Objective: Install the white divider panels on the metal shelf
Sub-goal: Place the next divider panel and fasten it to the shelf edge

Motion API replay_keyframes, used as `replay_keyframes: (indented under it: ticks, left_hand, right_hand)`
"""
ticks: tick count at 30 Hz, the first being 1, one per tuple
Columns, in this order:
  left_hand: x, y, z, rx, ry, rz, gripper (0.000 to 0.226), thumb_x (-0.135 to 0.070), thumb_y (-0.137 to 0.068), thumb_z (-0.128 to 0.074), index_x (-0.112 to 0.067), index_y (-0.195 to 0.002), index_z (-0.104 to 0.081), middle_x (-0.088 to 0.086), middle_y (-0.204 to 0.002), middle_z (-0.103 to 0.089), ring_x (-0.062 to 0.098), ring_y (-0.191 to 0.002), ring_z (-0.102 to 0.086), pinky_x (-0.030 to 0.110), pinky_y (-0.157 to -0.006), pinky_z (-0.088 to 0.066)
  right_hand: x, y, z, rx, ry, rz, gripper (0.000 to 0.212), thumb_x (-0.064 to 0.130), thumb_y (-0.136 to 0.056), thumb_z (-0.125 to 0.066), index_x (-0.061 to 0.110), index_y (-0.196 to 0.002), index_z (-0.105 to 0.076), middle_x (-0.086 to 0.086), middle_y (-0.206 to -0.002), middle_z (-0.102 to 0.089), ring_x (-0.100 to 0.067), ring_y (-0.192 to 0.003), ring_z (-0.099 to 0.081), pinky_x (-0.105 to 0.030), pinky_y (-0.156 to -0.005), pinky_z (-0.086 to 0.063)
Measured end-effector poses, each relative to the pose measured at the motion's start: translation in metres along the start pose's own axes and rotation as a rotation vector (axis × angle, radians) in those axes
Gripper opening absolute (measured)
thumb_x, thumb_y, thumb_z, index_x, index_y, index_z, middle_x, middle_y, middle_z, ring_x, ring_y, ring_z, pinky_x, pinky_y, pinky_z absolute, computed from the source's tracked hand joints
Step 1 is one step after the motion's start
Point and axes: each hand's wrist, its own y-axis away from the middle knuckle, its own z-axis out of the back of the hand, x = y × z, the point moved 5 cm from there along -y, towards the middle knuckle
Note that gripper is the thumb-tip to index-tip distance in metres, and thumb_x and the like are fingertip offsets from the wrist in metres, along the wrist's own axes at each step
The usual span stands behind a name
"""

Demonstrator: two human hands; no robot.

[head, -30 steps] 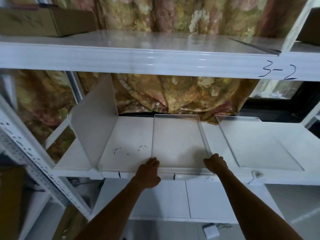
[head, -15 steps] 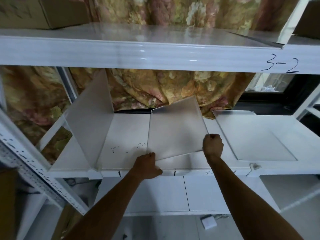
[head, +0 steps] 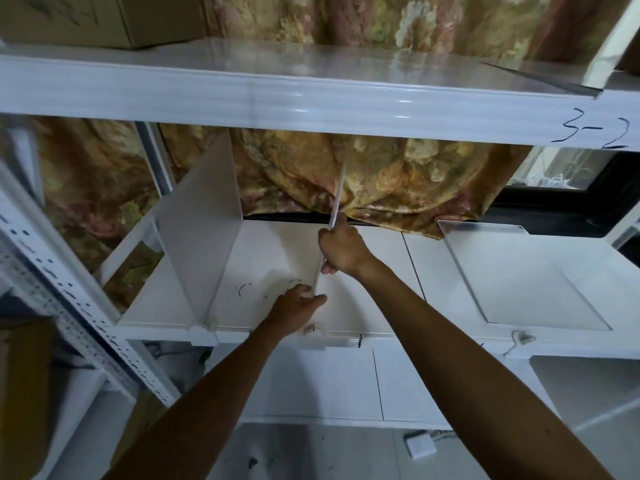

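Head camera looks down both bare forearms reaching onto the metal shelf [head: 398, 271]: the right hand [head: 343, 249] closes its fingers round the near edge of a white divider panel [head: 337, 199] standing edge-on at 12 o'clock, while the left hand [head: 298, 306], fingers loosely curled, touches the panel's bottom corner. A second divider [head: 199, 233] stands upright at 10 o'clock, and a third panel [head: 519, 275] lies flat at 3 o'clock. Handwritten "3-2" [head: 594, 133] marks the upper shelf's front lip [head: 311, 105] at 2 o'clock.

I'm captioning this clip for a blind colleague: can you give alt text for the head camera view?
Two bare hands hold a white divider panel upright and edge-on over a white metal shelf, the right hand gripping its edge, the left hand at its base. Another divider stands upright to the left; a third panel lies flat to the right.
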Motion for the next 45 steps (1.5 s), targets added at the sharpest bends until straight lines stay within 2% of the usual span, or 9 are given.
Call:
replay_keyframes:
  ticks: [4, 7, 11, 21, 30, 34, 37, 40, 45]
  left_hand:
    - [-0.037, 0.003, 0.023, -0.029, -0.242, -0.135, 0.025, -0.033, -0.085, -0.054, -0.011, -0.091, -0.064, 0.008, -0.09, -0.072, 0.026, -0.082, -0.066, 0.033, -0.074, -0.052]
    - [-0.053, 0.006, 0.032, -0.011, -0.33, -0.162, 0.028, -0.035, -0.081, -0.052, -0.009, -0.077, -0.062, 0.007, -0.074, -0.067, 0.025, -0.072, -0.063, 0.035, -0.069, -0.054]
    - [-0.06, 0.013, 0.033, 0.009, -0.419, -0.143, 0.029, -0.033, -0.089, -0.051, -0.013, -0.069, -0.045, 0.006, -0.071, -0.054, 0.021, -0.068, -0.054, 0.029, -0.051, -0.035]
    - [-0.059, 0.025, 0.031, 0.018, -0.434, -0.109, 0.026, -0.026, -0.093, -0.048, -0.012, -0.071, -0.042, 0.005, -0.072, -0.049, 0.017, -0.067, -0.049, 0.029, -0.052, -0.033]
    - [-0.056, 0.027, 0.031, 0.032, -0.451, -0.098, 0.03, -0.024, -0.093, -0.05, -0.013, -0.068, -0.039, 0.003, -0.066, -0.043, 0.013, -0.058, -0.044, 0.026, -0.05, -0.031]
    - [-0.046, 0.03, 0.03, 0.096, -0.414, -0.056, 0.022, -0.024, -0.09, -0.047, -0.01, -0.074, -0.045, 0.011, -0.078, -0.059, 0.021, -0.07, -0.058, 0.034, -0.06, -0.045]
    - [-0.043, 0.034, 0.033, 0.1, -0.362, -0.045, 0.025, -0.026, -0.085, -0.045, -0.002, -0.082, -0.053, 0.019, -0.09, -0.07, 0.03, -0.083, -0.067, 0.043, -0.078, -0.055]
    - [-0.041, 0.033, 0.031, 0.11, -0.315, -0.04, 0.036, -0.029, -0.079, -0.042, 0.002, -0.085, -0.057, 0.02, -0.09, -0.071, 0.031, -0.083, -0.068, 0.048, -0.084, -0.056]
    - [-0.035, 0.042, 0.027, 0.021, -0.413, -0.089, 0.03, -0.025, -0.098, -0.04, -0.016, -0.069, -0.045, 0.0, -0.069, -0.049, 0.025, -0.079, -0.055, 0.032, -0.072, -0.043]
  right_hand:
    - [0.019, -0.004, -0.006, 0.028, 0.142, 0.046, 0.038, 0.017, -0.088, -0.041, 0.003, -0.123, -0.042, -0.025, -0.086, -0.071, -0.031, -0.059, -0.074, -0.046, -0.077, -0.061]
    - [0.033, -0.008, 0.003, -0.01, 0.15, 0.077, 0.035, 0.017, -0.08, -0.039, 0.0, -0.107, -0.053, -0.025, -0.081, -0.07, -0.031, -0.055, -0.073, -0.047, -0.075, -0.061]
    - [0.038, -0.005, 0.002, 0.029, 0.196, 0.093, 0.029, 0.014, -0.085, -0.039, -0.004, -0.1, -0.056, -0.027, -0.082, -0.068, -0.035, -0.059, -0.073, -0.05, -0.077, -0.06]
    - [0.031, 0.001, -0.007, 0.09, 0.166, 0.081, 0.029, 0.014, -0.085, -0.036, 0.0, -0.099, -0.057, -0.025, -0.062, -0.07, -0.032, -0.056, -0.074, -0.049, -0.079, -0.061]
    - [0.029, 0.006, -0.01, 0.146, 0.155, 0.068, 0.029, 0.014, -0.091, -0.037, 0.005, -0.118, -0.042, -0.027, -0.081, -0.069, -0.03, -0.061, -0.075, -0.043, -0.074, -0.064]
    - [0.028, 0.011, -0.021, 0.18, 0.162, 0.044, 0.026, 0.014, -0.091, -0.037, 0.009, -0.116, -0.036, -0.031, -0.09, -0.069, -0.033, -0.065, -0.075, -0.035, -0.063, -0.061]
    - [0.028, 0.014, -0.026, 0.119, 0.192, 0.058, 0.037, 0.016, -0.091, -0.039, 0.008, -0.127, -0.036, -0.025, -0.089, -0.069, -0.035, -0.069, -0.075, -0.043, -0.076, -0.062]
    - [0.027, 0.018, -0.029, 0.046, 0.298, 0.068, 0.052, 0.021, -0.091, -0.042, 0.003, -0.139, -0.033, -0.022, -0.111, -0.066, -0.04, -0.096, -0.069, -0.045, -0.089, -0.057]
    - [0.021, 0.026, -0.04, 0.097, 0.272, 0.045, 0.054, 0.02, -0.091, -0.041, 0.001, -0.14, -0.031, -0.023, -0.118, -0.062, -0.042, -0.095, -0.065, -0.038, -0.078, -0.054]
